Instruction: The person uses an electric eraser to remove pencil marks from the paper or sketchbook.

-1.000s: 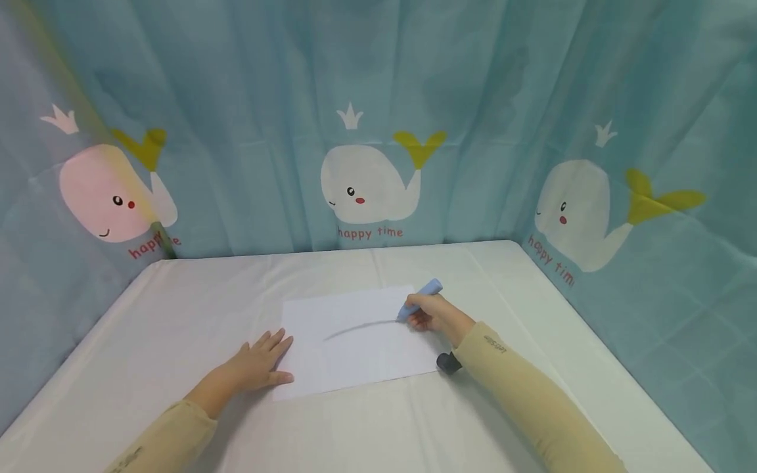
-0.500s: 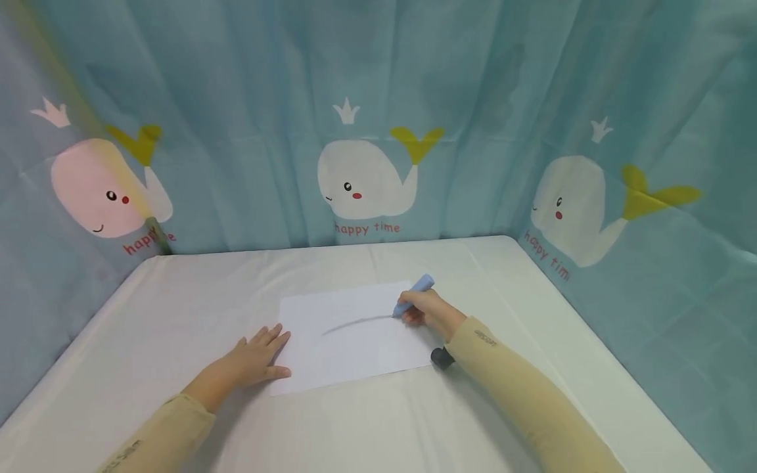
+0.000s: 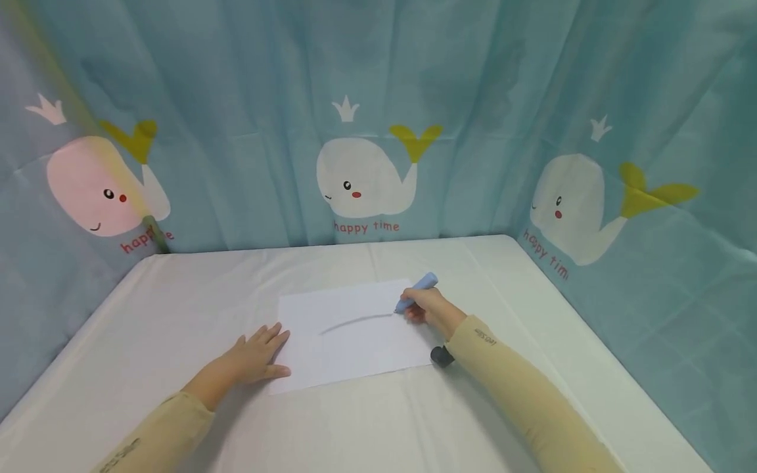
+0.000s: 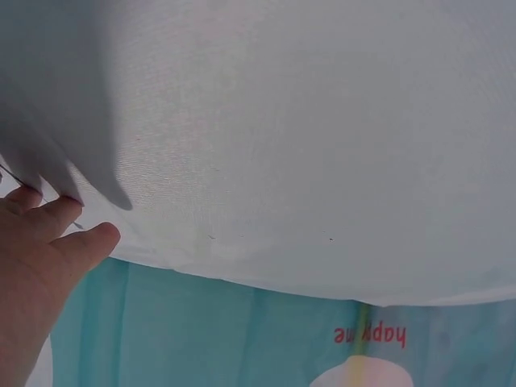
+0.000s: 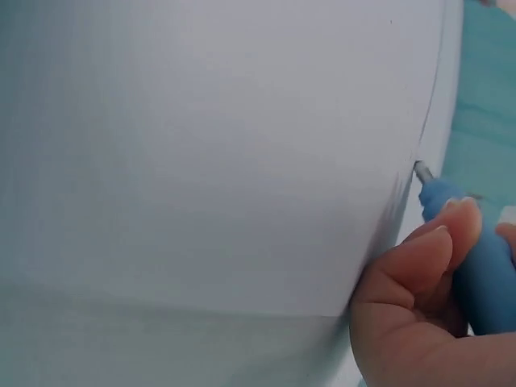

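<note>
Right hand (image 3: 430,312) curled around a blue marker (image 3: 416,292), fingers pinching the barrel low down, tip set on the sheet of white paper (image 3: 355,355) at the right end of a curved grey line (image 3: 353,321). Marker tilted, upper end leaning up and to the right. In the right wrist view, same marker (image 5: 476,250) between thumb and fingers (image 5: 419,266), dark tip touching the paper (image 5: 201,161).

Left hand (image 3: 255,358) flat, fingers straight and spread, resting on the white tablecloth (image 3: 177,295) with fingertips on the paper's left edge; holding nothing. Paper lying near the middle of the table, slightly askew.

Small black object (image 3: 440,356) just beside the paper's lower right corner, close under the right sleeve (image 3: 520,401); what it is, cannot tell. Small writing on that sleeve near the cuff, too small to read.

Behind and at both sides, teal curtain (image 3: 236,98) printed with crowned whales, yellow tails; red lettering "happy time" (image 3: 367,227) beneath the middle whale, the same words partly cut off at left and right.
</note>
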Demonstrator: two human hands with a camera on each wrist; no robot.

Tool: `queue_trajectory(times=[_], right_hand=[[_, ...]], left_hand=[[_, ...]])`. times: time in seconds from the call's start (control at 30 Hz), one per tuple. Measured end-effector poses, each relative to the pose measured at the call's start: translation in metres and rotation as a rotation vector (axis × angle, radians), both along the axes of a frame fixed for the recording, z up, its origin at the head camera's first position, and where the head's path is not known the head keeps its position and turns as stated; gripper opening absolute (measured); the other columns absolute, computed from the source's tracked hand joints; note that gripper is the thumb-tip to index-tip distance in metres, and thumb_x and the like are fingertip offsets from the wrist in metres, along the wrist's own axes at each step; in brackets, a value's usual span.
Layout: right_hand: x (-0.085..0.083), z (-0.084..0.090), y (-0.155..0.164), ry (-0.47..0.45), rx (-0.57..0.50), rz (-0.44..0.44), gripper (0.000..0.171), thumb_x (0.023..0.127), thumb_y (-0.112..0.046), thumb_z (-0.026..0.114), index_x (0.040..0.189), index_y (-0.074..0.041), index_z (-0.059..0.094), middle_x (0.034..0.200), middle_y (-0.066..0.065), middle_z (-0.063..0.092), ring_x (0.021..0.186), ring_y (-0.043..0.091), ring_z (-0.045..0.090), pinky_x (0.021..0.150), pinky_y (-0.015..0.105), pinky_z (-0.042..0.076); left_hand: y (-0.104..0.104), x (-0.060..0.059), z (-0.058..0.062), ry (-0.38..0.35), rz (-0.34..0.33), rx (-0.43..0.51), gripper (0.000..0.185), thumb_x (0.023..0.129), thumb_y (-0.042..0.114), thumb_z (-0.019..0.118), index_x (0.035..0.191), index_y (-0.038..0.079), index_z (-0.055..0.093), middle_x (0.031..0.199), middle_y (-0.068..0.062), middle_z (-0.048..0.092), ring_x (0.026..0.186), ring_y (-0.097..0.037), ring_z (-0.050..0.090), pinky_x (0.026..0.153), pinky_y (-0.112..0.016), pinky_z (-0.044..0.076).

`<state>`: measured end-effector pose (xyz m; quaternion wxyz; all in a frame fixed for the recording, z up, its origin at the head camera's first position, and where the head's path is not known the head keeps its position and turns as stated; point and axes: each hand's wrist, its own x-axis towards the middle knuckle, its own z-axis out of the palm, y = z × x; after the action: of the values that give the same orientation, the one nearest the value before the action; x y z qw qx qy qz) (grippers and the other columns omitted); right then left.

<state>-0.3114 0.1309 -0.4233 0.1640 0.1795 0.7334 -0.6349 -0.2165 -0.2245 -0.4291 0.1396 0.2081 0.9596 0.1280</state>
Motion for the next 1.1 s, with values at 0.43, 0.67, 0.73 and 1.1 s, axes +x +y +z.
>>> queue_trajectory(times=[0.43,0.67,0.73,1.1], right_hand=[[0.006,0.001,0.001,-0.034,-0.007,0.044,0.013,0.086,-0.008,0.064,0.092,0.001,0.058,0.059,0.006,0.056,0.047,0.01,0.052,0.048,0.02,0.044],[0.004,-0.002,0.007,-0.021,-0.079,0.028,0.019,0.09,-0.013,0.062,0.099,0.002,0.058,0.066,0.007,0.059,0.052,0.013,0.056,0.053,0.023,0.05],[0.004,0.0,0.008,-0.02,-0.095,0.023,0.02,0.09,-0.013,0.061,0.101,0.003,0.058,0.067,0.008,0.06,0.053,0.014,0.057,0.055,0.024,0.052],[0.003,0.002,-0.004,0.023,-0.042,-0.009,0.021,0.086,-0.008,0.062,0.101,0.005,0.056,0.063,0.006,0.059,0.049,0.011,0.055,0.052,0.022,0.048]], left_hand=[[0.0,0.002,-0.005,-0.027,0.011,0.006,0.085,0.088,0.046,0.066,0.143,-0.009,0.035,0.15,-0.035,0.023,0.137,-0.057,0.016,0.1,-0.077,0.013],[-0.001,0.001,-0.002,-0.013,0.004,-0.003,0.083,0.088,0.046,0.066,0.143,-0.009,0.035,0.15,-0.035,0.023,0.136,-0.057,0.017,0.099,-0.078,0.013],[-0.001,0.001,0.001,-0.021,0.0,-0.001,0.084,0.089,0.046,0.066,0.143,-0.009,0.034,0.15,-0.035,0.022,0.136,-0.057,0.016,0.099,-0.078,0.013],[-0.001,0.002,0.005,-0.024,-0.009,0.007,0.083,0.089,0.044,0.066,0.142,-0.011,0.034,0.149,-0.036,0.022,0.136,-0.057,0.016,0.099,-0.078,0.013]])
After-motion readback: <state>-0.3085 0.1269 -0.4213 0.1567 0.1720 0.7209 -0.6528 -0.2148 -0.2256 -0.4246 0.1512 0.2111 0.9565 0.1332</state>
